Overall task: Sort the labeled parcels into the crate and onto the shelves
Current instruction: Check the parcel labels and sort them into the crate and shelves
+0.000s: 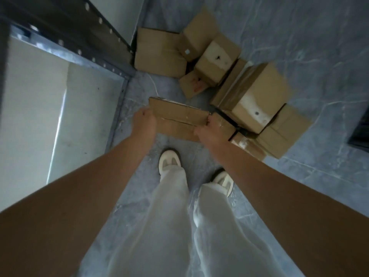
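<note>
While bending over the pile [253, 100], gripping one flat box [179, 114] by its two short ends, just near-side of the pile, hard against its nearest boxes or nearly so. Gripping left end with left hand [144, 121], curled round the corner; gripping right end with right hand [207, 130], curled over the edge, fingertips hidden. Can't tell whether lifted clear of the floor [319, 47] yet. Looks like the pick step: one parcel in hand, not yet routed. No label visible on the upward face, so probably needs a tilt or flip to read before choosing a destination. Left of the pile: shelf [107, 60] frame, close enough for a short turn. Far right of the pile: dark slatted thing [359, 132] cut by the frame edge, maybe the crate, can't confirm. Next move calls for: lifting level with both hands, keeping grip even since wide and thin, backing off the pile to avoid dragging neighbours, then reading the label. Plenty left in the pile, so likely far from done.
</note>
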Demonstrator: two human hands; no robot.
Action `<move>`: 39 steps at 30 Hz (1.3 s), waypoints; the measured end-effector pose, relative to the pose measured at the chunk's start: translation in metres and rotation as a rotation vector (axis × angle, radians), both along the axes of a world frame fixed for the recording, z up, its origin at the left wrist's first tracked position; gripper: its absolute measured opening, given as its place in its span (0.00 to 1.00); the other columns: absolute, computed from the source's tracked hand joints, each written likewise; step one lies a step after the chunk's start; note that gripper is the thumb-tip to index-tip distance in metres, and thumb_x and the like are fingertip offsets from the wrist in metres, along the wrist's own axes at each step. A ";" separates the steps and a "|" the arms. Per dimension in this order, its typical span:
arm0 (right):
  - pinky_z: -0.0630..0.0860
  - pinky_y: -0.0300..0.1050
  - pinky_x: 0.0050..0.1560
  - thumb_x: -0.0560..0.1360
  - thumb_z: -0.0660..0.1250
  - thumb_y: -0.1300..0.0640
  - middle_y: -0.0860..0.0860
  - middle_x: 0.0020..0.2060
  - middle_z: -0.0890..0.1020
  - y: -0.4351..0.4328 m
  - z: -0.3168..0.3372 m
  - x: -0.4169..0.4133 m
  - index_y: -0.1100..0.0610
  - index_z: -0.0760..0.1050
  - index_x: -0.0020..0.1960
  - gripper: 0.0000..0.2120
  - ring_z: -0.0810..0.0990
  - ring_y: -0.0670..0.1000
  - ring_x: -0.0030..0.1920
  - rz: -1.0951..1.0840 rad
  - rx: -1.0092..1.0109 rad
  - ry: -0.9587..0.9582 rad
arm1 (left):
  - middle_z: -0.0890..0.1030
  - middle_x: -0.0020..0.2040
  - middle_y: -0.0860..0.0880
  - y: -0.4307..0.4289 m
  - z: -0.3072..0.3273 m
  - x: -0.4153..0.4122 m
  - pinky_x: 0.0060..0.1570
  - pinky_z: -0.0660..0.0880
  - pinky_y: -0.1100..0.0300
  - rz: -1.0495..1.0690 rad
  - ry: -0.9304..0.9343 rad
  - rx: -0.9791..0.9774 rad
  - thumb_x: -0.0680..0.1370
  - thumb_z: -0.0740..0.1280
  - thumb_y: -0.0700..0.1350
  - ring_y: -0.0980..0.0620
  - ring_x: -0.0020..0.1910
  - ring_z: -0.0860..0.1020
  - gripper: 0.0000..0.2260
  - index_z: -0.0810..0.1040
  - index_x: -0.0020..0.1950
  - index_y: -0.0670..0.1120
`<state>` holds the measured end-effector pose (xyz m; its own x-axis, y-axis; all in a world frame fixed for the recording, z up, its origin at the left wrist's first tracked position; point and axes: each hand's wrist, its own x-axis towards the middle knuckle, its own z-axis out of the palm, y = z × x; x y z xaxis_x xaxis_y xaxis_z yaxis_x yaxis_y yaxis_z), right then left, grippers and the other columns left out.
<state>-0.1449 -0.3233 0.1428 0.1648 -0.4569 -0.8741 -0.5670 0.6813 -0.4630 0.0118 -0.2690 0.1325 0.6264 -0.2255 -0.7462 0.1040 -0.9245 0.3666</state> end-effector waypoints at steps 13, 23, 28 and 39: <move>0.76 0.37 0.42 0.75 0.66 0.67 0.57 0.55 0.75 -0.134 0.403 -0.018 0.53 0.63 0.56 0.17 0.77 0.51 0.51 -0.194 -0.507 -0.252 | 0.80 0.43 0.45 -0.107 0.396 0.001 0.59 0.73 0.51 0.042 0.105 -0.564 0.70 0.59 0.58 0.44 0.48 0.79 0.11 0.78 0.37 0.57; 0.75 0.40 0.47 0.81 0.60 0.60 0.45 0.53 0.76 -0.141 0.631 -0.063 0.53 0.63 0.63 0.12 0.75 0.39 0.48 -0.206 -0.708 -0.590 | 0.80 0.52 0.54 -0.073 0.631 -0.053 0.64 0.73 0.47 0.158 -0.086 -0.976 0.81 0.63 0.53 0.54 0.54 0.79 0.10 0.78 0.40 0.58; 0.78 0.45 0.49 0.81 0.62 0.58 0.44 0.54 0.76 -0.117 0.689 -0.092 0.52 0.63 0.65 0.15 0.76 0.41 0.52 -0.163 -0.717 -0.751 | 0.80 0.60 0.52 -0.032 0.695 -0.087 0.55 0.77 0.58 0.069 -0.230 -1.135 0.80 0.67 0.45 0.53 0.60 0.79 0.02 0.76 0.52 0.49; 0.76 0.49 0.54 0.81 0.58 0.61 0.48 0.60 0.74 -0.042 0.765 -0.048 0.48 0.66 0.69 0.19 0.74 0.47 0.59 0.077 -0.630 -1.027 | 0.84 0.57 0.52 0.111 0.802 -0.089 0.60 0.77 0.55 0.209 -0.433 -1.345 0.80 0.64 0.48 0.52 0.59 0.81 0.20 0.72 0.72 0.51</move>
